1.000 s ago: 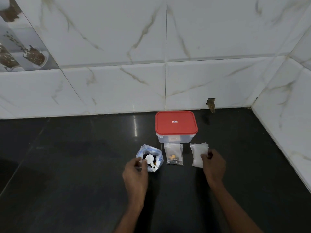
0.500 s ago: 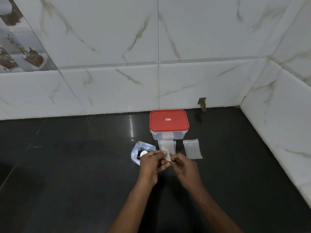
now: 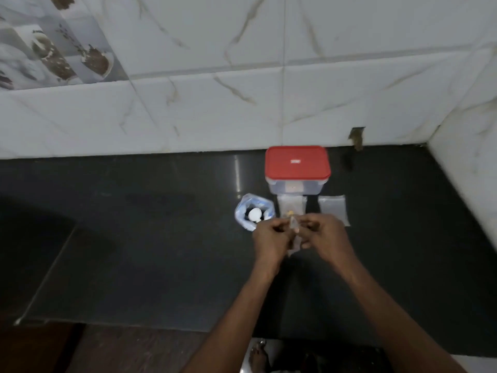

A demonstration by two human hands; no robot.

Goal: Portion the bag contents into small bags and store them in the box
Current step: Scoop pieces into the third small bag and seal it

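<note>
head view: left hand (image 3: pixel 270 236) and right hand (image 3: pixel 322 232) each pinch the top of a small clear plastic bag (image 3: pixel 294 229) held between them over the black tabletop (image 3: pixel 161 238), near the red-lidded clear plastic box (image 3: pixel 297 164).

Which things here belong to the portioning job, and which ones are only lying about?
Job:
small bag, pinched by left hand and right hand
big bag with white scoop
filled small bag
empty small bags
red-lidded box, closed

Not the job:
picture tiles
chipped hole in the wall
</note>
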